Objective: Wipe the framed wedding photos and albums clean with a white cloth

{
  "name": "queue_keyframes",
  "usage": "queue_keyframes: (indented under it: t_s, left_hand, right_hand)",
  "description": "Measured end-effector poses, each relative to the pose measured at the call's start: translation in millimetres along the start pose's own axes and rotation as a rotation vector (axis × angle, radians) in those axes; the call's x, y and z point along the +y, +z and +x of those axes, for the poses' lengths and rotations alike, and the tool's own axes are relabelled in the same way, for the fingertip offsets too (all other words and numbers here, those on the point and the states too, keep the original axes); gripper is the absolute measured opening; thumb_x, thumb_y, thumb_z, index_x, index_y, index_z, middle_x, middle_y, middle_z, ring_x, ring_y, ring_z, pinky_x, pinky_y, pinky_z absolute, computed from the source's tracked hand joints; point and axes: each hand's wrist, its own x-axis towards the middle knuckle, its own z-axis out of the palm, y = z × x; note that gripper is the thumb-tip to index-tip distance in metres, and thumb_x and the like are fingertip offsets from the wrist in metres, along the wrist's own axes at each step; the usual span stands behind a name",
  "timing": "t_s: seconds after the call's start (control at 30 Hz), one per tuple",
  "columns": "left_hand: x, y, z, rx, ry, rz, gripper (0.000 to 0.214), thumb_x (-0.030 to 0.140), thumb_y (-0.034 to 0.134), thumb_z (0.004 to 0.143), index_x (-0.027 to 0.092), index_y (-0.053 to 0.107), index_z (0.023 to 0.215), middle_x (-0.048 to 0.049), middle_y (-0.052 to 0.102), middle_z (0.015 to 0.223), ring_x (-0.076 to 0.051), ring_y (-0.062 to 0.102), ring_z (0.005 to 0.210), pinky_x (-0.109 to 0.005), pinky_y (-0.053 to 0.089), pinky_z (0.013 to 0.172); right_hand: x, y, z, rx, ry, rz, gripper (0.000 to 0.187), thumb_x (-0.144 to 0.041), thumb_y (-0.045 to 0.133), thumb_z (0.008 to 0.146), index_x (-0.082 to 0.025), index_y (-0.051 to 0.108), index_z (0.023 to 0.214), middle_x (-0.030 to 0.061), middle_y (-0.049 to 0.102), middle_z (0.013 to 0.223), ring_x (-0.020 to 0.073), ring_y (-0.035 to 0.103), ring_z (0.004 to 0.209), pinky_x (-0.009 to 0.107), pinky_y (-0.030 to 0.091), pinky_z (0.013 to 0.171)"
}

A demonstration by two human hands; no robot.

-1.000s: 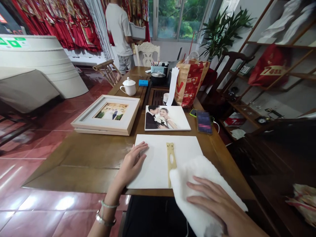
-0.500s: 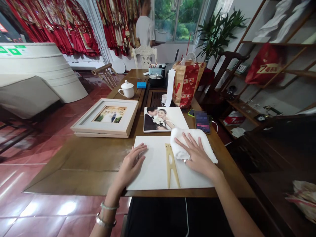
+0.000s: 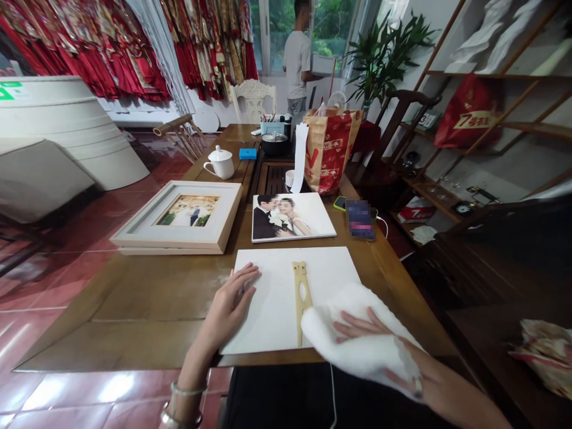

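While the relaxed, empty left hand (image 3: 227,313) rests on the rectangular white board (image 3: 268,298), the right hand (image 3: 375,326) lies flat-fingered on the fluffy white cloth (image 3: 333,345), probably soft, best pressed centrally, over its near-right corner

Right hand (image 3: 374,326) just dragged the white cloth (image 3: 348,351) back nearer, hiding one leg of the yellow tool (image 3: 299,310) again. Person (image 3: 297,65) at the far end's wandered further right.

Ahead of your right grip (image 3: 366,325), you have a paper bag (image 3: 328,156), then a leafy plant (image 3: 385,50); farther left, a lidded cup (image 3: 221,164).
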Motion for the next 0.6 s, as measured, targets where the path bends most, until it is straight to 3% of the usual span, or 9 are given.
queue_keyframes:
  t_s: [0.1,0.2,0.3,0.37,0.47,0.6]
  left_hand:
    - [-0.3,-0.3,0.1,-0.005,0.002,-0.002,0.031,0.028,0.047,0.094,0.02,0.06,0.122,-0.0109,0.061,0.131,-0.026,0.046,0.133,-0.055,0.025,0.116]
    - [-0.5,-0.1,-0.3,-0.002,0.008,-0.004,0.032,0.027,0.048,0.094,0.02,0.06,0.122,-0.0107,0.061,0.131,-0.026,0.047,0.133,-0.055,0.024,0.117]
    - [0.6,-0.1,-0.6,0.002,0.001,-0.006,0.032,0.027,0.047,0.093,0.02,0.06,0.122,-0.0109,0.061,0.131,-0.026,0.047,0.133,-0.054,0.025,0.116]
    - [1.4,-0.2,-0.7,0.004,-0.007,-0.008,0.031,0.027,0.048,0.093,0.02,0.06,0.121,-0.0109,0.061,0.132,-0.026,0.047,0.133,-0.054,0.025,0.116]
    - [1.8,-0.1,-0.8,0.002,-0.014,-0.012,0.031,0.028,0.047,0.094,0.02,0.06,0.121,-0.0107,0.061,0.132,-0.027,0.047,0.133,-0.054,0.024,0.116]
    - [0.9,0.0,-0.8,-0.003,-0.016,-0.008,0.032,0.028,0.047,0.094,0.019,0.06,0.122,-0.0115,0.06,0.132,-0.027,0.046,0.134,-0.054,0.026,0.116]
  right_hand:
    - [12.3,-4.5,29.3,0.017,0.151,0.104,0.051,-0.044,0.043,0.095,-0.033,0.039,0.145,-0.0008,0.035,0.154,0.0285,0.018,0.145,0.05,0.004,0.12]
    - [13.6,-2.2,73.1,0.192,0.231,0.073,0.057,-0.048,0.042,0.094,-0.029,0.035,0.147,0.0019,0.026,0.158,0.0296,0.001,0.146,0.06,0.006,0.117]
    - [-0.7,8.6,113.5,0.252,0.191,-0.119,0.052,-0.033,0.039,0.096,-0.03,0.034,0.147,0.0014,0.026,0.158,0.0251,0.005,0.147,0.059,-0.004,0.117]
    - [-15.9,19.5,130.3,0.259,0.186,-0.242,0.058,-0.026,0.044,0.092,-0.031,0.032,0.148,0.0021,0.021,0.159,0.0259,0.003,0.148,0.06,-0.005,0.116]
    - [-38.1,35.7,134.2,0.196,0.113,-0.33,0.073,-0.018,0.053,0.081,-0.032,0.03,0.148,0.0012,0.012,0.161,0.0265,-0.004,0.147,0.059,-0.006,0.116]
    - [-55.1,44.6,105.5,0.071,-0.041,-0.296,0.087,-0.004,0.051,0.065,-0.033,0.035,0.146,-0.0033,0.01,0.161,0.0233,-0.006,0.148,0.056,-0.006,0.117]
